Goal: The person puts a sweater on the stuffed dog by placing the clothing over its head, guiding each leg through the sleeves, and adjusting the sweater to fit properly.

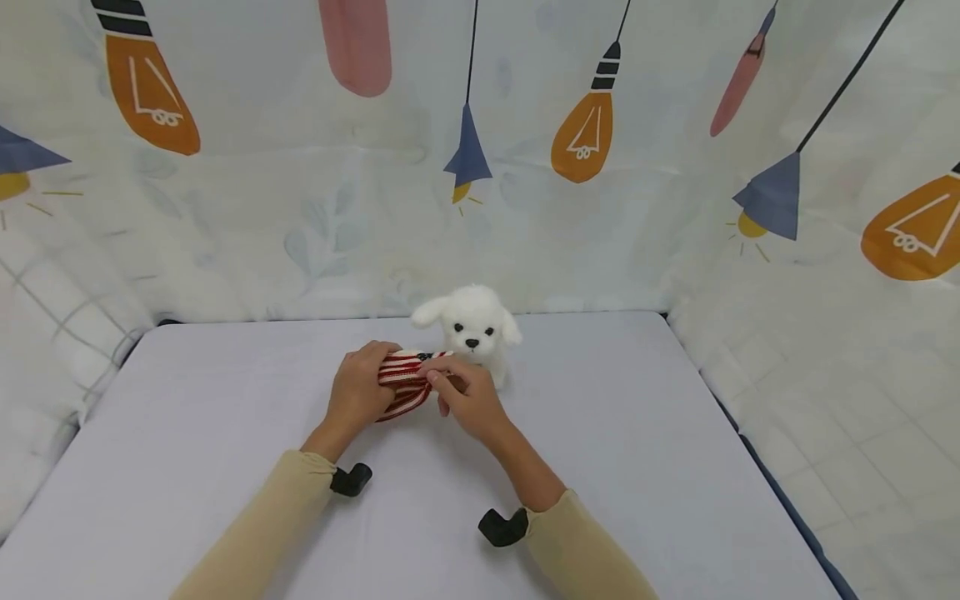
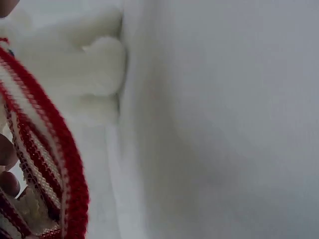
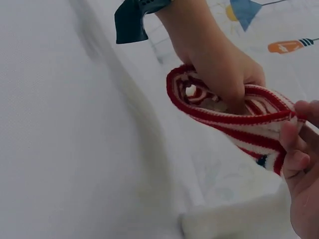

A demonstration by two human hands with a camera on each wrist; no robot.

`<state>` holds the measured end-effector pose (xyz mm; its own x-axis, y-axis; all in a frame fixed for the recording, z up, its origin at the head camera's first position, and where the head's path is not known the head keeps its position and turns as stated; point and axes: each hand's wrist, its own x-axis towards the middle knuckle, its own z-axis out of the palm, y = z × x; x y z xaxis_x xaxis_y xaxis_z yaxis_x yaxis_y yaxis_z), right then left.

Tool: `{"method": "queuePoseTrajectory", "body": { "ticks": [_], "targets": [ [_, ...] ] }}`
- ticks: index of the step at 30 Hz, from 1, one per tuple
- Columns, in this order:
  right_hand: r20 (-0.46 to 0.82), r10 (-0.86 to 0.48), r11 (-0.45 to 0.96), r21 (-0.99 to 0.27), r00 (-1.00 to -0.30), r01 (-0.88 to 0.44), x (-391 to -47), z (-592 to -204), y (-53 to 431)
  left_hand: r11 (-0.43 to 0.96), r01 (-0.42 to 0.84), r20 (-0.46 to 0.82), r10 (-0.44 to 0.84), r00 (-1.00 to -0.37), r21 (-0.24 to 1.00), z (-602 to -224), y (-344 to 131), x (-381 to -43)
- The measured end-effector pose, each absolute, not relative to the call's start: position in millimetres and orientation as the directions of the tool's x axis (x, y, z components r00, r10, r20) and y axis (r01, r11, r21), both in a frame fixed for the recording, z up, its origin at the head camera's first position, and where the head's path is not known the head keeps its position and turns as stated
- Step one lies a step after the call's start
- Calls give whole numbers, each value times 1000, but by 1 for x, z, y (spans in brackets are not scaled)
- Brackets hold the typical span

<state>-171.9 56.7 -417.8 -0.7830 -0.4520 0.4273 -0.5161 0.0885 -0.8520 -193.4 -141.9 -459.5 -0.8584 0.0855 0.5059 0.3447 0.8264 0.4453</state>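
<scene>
A white plush dog (image 1: 471, 321) stands upright at the far side of the table, facing me. Just in front of it, both hands hold a small red-and-white striped knitted sweater (image 1: 403, 379). My left hand (image 1: 357, 390) grips its left side, and the right wrist view shows part of that hand (image 3: 217, 67) inside the round opening. At the other end my right hand (image 1: 471, 402) pinches the red-edged rim between thumb and fingers. A dark patch shows on the knit near the right fingers. In the left wrist view the dog's white legs (image 2: 102, 64) appear behind the sweater (image 2: 72, 154).
A white-covered table (image 1: 637, 433) lies under the hands. Behind it hangs a pale curtain (image 1: 360, 208) printed with lamps and bulbs, which continues along both sides. Black mounts (image 1: 351, 481) sit at both wrists, beside beige sleeves (image 1: 258, 529).
</scene>
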Motion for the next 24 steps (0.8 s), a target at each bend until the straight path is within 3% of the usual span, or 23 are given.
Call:
{"method": "queuePoseTrajectory", "body": {
  "ticks": [3, 9, 12, 17, 24],
  "targets": [
    [517, -416, 19, -818, -748, -575, -168, -407, 59, 816, 392, 543, 116, -832, 425, -455, -135, -191],
    [566, -383, -38, -799, -730, -600, -165, -403, 60, 820, 402, 555, 127, -822, 408, -450, -129, -188],
    [573, -321, -29, -802, -754, -597, -164, -401, 61, 830, 389, 536, 133, -834, 399, -450, -128, -187],
    [564, -225, 60, -806, -794, -589, -171, -413, 60, 837, 364, 511, 121, -851, 409, -451, -129, -186],
    [542, -364, 212, -743, -757, -634, -182, -440, 55, 809, 456, 578, 183, -795, 370, -449, -124, -181]
  ]
}}
